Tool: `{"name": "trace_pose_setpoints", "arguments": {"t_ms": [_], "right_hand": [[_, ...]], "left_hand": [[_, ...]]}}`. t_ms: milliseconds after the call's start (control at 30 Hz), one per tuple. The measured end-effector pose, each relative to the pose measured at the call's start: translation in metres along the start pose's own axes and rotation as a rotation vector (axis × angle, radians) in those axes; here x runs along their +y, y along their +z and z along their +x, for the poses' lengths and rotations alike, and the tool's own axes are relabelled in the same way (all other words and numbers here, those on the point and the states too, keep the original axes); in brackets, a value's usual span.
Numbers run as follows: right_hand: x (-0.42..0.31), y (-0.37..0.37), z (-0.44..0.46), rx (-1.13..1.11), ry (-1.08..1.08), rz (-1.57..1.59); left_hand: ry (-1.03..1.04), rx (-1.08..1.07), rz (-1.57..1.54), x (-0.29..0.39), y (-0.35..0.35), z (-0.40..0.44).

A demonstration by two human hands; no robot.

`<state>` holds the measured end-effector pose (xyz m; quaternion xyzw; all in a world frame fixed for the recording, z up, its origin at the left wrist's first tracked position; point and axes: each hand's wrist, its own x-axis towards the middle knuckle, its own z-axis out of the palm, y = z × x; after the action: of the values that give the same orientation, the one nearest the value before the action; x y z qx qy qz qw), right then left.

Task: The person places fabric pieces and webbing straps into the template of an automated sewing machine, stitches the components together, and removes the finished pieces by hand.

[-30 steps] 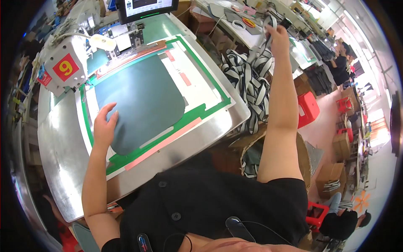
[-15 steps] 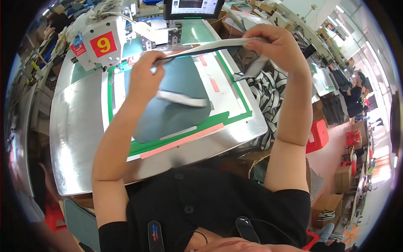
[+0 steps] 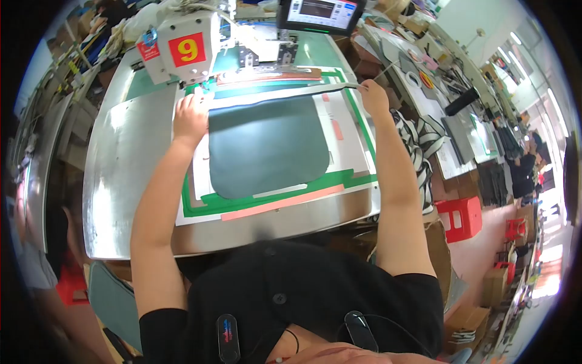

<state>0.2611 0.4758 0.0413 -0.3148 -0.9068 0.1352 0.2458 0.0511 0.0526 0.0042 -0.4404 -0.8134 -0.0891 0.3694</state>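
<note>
Shiny bench point(image 3: 124, 200) nearest. On it, dark green sheet point(image 3: 267, 151), round corners toward person, green tape point(image 3: 348, 177) along near side. Past that, over sheet's far side, long pale strip point(image 3: 285, 93) with dark edge, pulled straight, long way left to right, right end bit farther off. Left hand point(image 3: 191, 115), palm down, fingers bent, holds left end. Right hand point(image 3: 374, 97) pinches right end. Both arms reach forward. Behind: machine point(image 3: 188, 27) with big 9, then screen point(image 3: 318, 11).
</note>
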Motion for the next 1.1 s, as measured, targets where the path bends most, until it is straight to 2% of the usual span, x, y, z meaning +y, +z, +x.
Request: {"name": "trace_pose_setpoints", "arguments": {"t_ms": [67,100,167,200,233,267,333,367,467,533,700,867,1100], "right_hand": [[-0.002,0.025,0.002,0.048,0.107,-0.030],[-0.001,0.037,0.001,0.016,0.116,-0.107],[-0.007,0.048,-0.005,-0.066,0.106,-0.299],[-0.012,0.056,-0.013,0.055,-0.054,-0.337],[-0.018,0.064,-0.020,0.180,-0.212,-0.372],[-0.023,0.069,-0.023,0.140,-0.441,-0.277],[-0.048,0.071,-0.044,-0.095,-0.706,0.073],[-0.064,0.070,-0.058,-0.167,-0.598,0.011],[-0.063,0.081,-0.054,-0.202,-0.498,-0.058],[-0.062,0.080,-0.049,-0.235,-0.429,-0.135],[-0.057,0.076,-0.043,-0.259,-0.393,-0.136],[-0.067,0.080,-0.047,-0.218,-0.295,-0.187],[-0.058,0.085,-0.040,-0.208,-0.276,-0.199]], "left_hand": [[-0.115,0.048,-0.033,-0.005,0.028,0.000],[-0.332,0.026,-0.115,-0.002,0.035,0.001],[-0.407,-0.410,0.091,0.013,0.004,0.011],[-0.494,-0.485,0.035,0.018,0.005,0.008],[-0.492,-0.506,-0.001,0.021,0.004,0.006],[-0.489,-0.527,-0.038,0.023,0.003,0.004],[-0.455,-0.590,-0.100,0.029,0.001,0.000],[-0.447,-0.648,-0.161,0.035,-0.007,0.004],[-0.400,-0.714,-0.239,0.042,-0.015,0.010],[-0.369,-0.579,-0.241,0.044,-0.011,0.005],[-0.330,-0.480,-0.383,0.034,0.005,0.002],[-0.328,-0.486,-0.370,0.030,0.011,0.005],[-0.365,-0.483,-0.436,0.035,0.006,0.012]]}}
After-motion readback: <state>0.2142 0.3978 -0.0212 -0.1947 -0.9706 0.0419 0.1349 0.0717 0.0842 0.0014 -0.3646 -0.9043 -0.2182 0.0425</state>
